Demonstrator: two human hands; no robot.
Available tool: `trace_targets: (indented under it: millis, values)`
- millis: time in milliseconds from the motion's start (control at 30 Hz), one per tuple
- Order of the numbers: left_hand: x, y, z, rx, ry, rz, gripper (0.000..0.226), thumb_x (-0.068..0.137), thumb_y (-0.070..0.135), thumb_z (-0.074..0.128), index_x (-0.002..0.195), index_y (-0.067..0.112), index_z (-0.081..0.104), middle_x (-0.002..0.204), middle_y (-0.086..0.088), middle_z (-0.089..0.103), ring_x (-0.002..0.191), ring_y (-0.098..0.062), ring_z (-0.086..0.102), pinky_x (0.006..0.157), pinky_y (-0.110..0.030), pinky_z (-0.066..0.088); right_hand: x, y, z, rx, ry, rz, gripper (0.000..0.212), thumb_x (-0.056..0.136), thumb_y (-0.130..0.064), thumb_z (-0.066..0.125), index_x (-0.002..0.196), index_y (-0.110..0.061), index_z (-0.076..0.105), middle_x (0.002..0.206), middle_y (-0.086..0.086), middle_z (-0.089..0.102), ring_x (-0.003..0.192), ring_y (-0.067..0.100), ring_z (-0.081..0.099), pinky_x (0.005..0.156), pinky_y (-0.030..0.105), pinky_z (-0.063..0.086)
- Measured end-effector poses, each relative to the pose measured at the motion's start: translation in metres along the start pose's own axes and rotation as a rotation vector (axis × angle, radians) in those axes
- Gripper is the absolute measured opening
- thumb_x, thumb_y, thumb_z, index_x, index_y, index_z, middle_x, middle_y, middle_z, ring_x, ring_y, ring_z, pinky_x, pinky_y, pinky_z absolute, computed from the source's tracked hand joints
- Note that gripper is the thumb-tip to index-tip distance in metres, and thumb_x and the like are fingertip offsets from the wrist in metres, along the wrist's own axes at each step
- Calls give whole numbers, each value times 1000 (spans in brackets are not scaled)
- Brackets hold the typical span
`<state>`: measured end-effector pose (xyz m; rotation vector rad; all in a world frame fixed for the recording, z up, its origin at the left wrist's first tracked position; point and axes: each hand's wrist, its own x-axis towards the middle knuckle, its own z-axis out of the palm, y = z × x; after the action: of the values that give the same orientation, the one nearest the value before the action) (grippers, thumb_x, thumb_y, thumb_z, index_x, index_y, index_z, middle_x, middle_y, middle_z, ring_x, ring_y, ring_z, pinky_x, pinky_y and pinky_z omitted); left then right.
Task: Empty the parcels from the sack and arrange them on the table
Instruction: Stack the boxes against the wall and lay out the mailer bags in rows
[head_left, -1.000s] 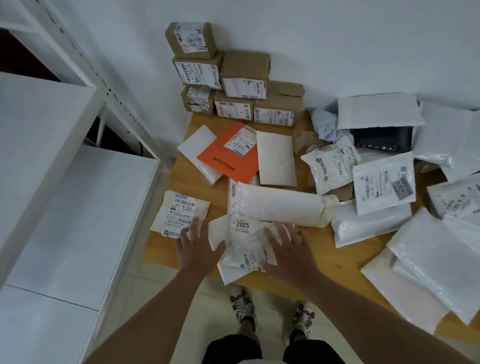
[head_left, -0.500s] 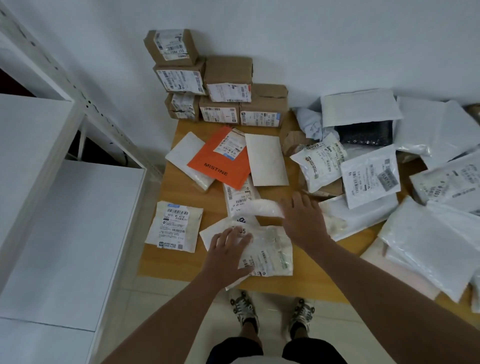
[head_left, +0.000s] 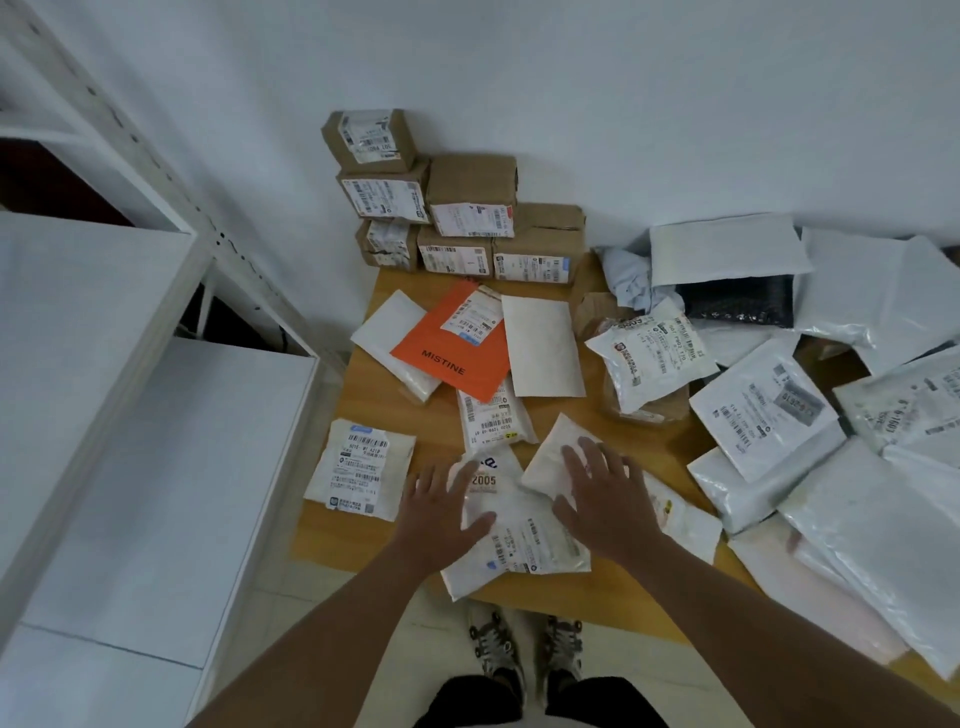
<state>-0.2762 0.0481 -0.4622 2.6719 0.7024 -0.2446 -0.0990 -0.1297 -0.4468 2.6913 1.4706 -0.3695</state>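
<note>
Parcels spread across our wooden table (head_left: 395, 415).

Brown boxes (head_left: 457, 213) stack against the wall; our left hand (head_left: 441, 512) presses spread fingers on the "2005" mailer (head_left: 511, 530) at the near edge, and our right hand (head_left: 605, 499) lies flat, fingers spread, on a white padded parcel (head_left: 553, 457).

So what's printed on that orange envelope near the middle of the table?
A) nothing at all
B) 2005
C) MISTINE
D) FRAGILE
C: the orange envelope carries the black word MISTINE near its lower edge, with a white shipping label stuck at its top corner. The number 2005 sits on a different, white parcel under the person's left hand.
</note>
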Motion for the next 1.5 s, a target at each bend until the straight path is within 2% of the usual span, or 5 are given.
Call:
trace_targets:
  millis: [400, 700, 900, 1133, 1500]
  values:
    - [68, -89, -79, -102, 74, -460, 63, 94, 40, 52, 148, 24, 25, 156, -7, 20, 142, -30, 23, 114, -45, 24, 142, -102, -52, 155, 40, -64, 62, 95, -41, 48, 149, -20, 26, 156, 15, 26, 144, 39, 24, 114, 53, 28]
    - [188, -173, -80, 148, -78, 66, 94, 84, 46, 63, 156, 30, 4, 164, -3, -4, 150, -29, -6, 120, -50, -7, 219, -124, -19, 83, 25, 124, 70, 87, -48, 55, 144, -9, 42, 147, 20, 44, 130, 45, 45, 98, 59, 46]
    - [200, -193, -79, 344, -213, 205, 85, 92, 60, 40, 156, 15, 6, 159, -16, 13, 148, -40, 5, 120, -50, 7, 214, -116, -23, 293, 97, 143, 62, 93, -35, 48, 148, -9, 36, 150, 19, 40, 136, 42, 41, 95, 59, 50]
    - [180, -199, -106, -29, 96, 90, 66, 88, 45, 18, 128, 8, 55, 112, -13, 63, 95, -33, 63, 78, -39, 50, 210, -105, -29, 531, 175, 226, 69, 96, -42, 53, 152, -14, 25, 154, 17, 33, 135, 39, 43, 96, 55, 51]
    - [198, -216, -138, -1128, 189, -686, 14, 95, 11, 40, 100, 8, 53, 83, -5, 64, 67, -15, 63, 47, -24, 47, 208, -107, -24, 353, 247, 65, 82, 81, -17, 77, 148, -13, 30, 146, 24, 41, 132, 44, 46, 93, 57, 52]
